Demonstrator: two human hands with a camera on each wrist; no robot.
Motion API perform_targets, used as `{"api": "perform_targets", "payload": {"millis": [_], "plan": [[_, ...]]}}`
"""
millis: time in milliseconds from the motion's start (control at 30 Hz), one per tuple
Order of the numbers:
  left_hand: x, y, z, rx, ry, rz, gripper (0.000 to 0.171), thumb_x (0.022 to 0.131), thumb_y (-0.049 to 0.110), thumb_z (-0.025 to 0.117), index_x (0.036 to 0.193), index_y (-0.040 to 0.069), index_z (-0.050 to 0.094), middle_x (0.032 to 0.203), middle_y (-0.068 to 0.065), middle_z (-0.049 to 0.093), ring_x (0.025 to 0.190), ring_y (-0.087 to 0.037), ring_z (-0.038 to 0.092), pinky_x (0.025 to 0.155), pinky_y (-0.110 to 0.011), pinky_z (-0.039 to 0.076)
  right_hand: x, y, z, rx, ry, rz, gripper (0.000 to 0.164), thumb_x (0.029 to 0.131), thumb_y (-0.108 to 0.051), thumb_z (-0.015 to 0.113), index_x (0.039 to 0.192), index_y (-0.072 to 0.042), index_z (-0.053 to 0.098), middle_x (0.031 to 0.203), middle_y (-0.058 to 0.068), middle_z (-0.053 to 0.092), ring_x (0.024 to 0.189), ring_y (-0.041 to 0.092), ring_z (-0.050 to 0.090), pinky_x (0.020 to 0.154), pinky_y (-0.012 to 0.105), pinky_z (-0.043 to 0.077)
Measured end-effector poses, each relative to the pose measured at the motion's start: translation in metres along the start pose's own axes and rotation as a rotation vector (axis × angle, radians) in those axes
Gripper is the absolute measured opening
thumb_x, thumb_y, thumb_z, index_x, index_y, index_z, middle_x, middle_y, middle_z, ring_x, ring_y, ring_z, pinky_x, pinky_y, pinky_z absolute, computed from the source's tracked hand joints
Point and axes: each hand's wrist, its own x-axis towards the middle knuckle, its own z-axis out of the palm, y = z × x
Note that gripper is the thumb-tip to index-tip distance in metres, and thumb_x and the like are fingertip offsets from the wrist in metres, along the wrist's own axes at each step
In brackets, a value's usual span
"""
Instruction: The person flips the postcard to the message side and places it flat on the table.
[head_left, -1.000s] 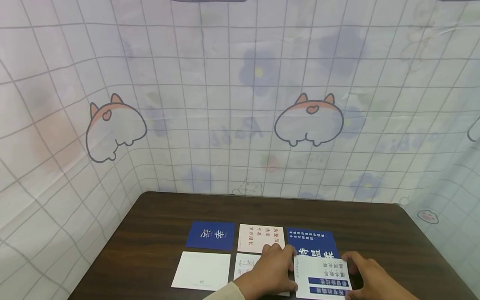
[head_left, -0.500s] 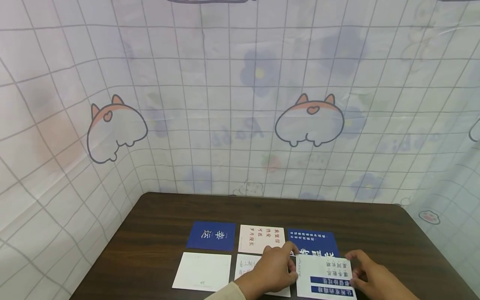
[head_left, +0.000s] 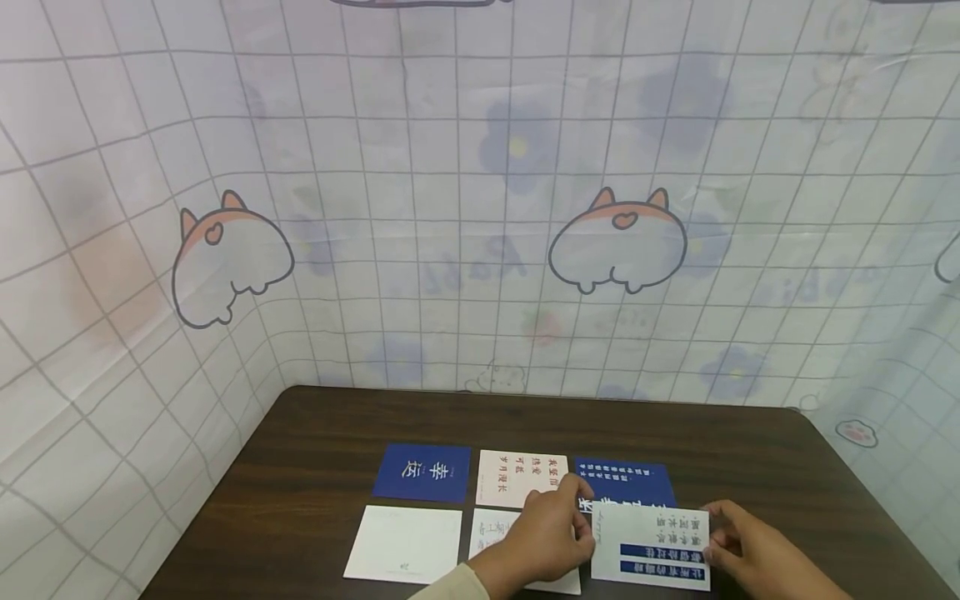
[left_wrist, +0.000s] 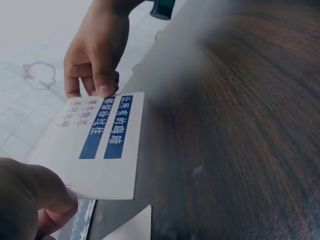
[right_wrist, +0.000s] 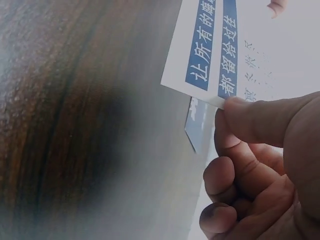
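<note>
1. Here's the printed white card (head_left: 650,544) over the near bench (head_left: 765,458), long side seemingly running across: left hand (head_left: 547,533) pinching its left edge, right hand (head_left: 750,546) its right, neither nearer.
2. From head height it masks the right-hand blue card's (head_left: 626,482) near part.
3. Handwritten card (head_left: 491,527) crowds leftward; wood spreads rightward.

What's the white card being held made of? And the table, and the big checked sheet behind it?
White card: probably stiff paper, smooth-looking; it looks thin and flat, held by its edges.
Table: wood or a wood-look surface, slightly shiny; dark streaky grain shows.
Checked sheet: thin cloth or plastic, finish unclear; creases and folds show.
</note>
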Motion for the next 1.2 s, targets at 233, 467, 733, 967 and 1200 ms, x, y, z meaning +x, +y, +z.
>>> {"api": "perform_targets", "payload": {"millis": [233,467,733,967,1200], "plan": [[0.001,-0.002,-0.002,0.01,0.039,0.042,0.025,0.084,0.013,0.072,0.104,0.019,0.058,0.072,0.025,0.056,0.067,0.006,0.047,0.073,-0.024,0.033,-0.001,-0.001,-0.007,0.001,-0.046,-0.04,0.028,0.093,-0.018,0.075,0.113,-0.001,0.066,0.098,-0.001,0.07,0.088,0.017,0.065,0.081,0.049,0.056],[0.002,-0.002,-0.003,0.0,0.025,0.076,0.013,0.087,0.013,0.072,0.084,0.022,0.063,0.072,0.024,0.056,0.07,0.004,0.044,0.074,-0.026,0.031,-0.002,0.002,-0.012,0.011,-0.066,-0.077,0.032,0.097,-0.026,0.071,0.116,-0.002,0.065,0.101,0.0,0.07,0.087,0.016,0.064,0.074,0.039,0.055],[0.002,-0.003,-0.003,-0.014,0.045,0.115,0.012,0.089,0.016,0.071,0.082,0.023,0.065,0.073,0.026,0.059,0.073,0.003,0.045,0.075,-0.027,0.03,-0.005,0.007,-0.015,0.033,-0.09,-0.179,0.02,0.102,-0.024,0.064,0.112,-0.006,0.063,0.098,0.0,0.066,0.081,0.006,0.06,0.066,0.032,0.051],[0.001,-0.004,-0.003,-0.021,0.063,0.136,0.011,0.094,0.018,0.067,0.086,0.025,0.064,0.075,0.026,0.057,0.073,0.002,0.046,0.073,-0.027,0.029,-0.007,0.011,-0.015,0.015,-0.08,-0.25,0.012,0.103,-0.021,0.062,0.109,-0.01,0.063,0.091,-0.003,0.063,0.077,0.005,0.057,0.063,0.03,0.048],[0.0,-0.005,-0.005,-0.008,0.075,0.149,0.009,0.092,0.019,0.07,0.087,0.026,0.067,0.077,0.025,0.059,0.069,0.005,0.04,0.073,-0.025,0.028,-0.008,0.012,-0.014,-0.031,-0.021,-0.279,0.007,0.101,-0.018,0.066,0.107,-0.015,0.066,0.095,-0.007,0.066,0.08,0.001,0.057,0.064,0.029,0.05]]}}
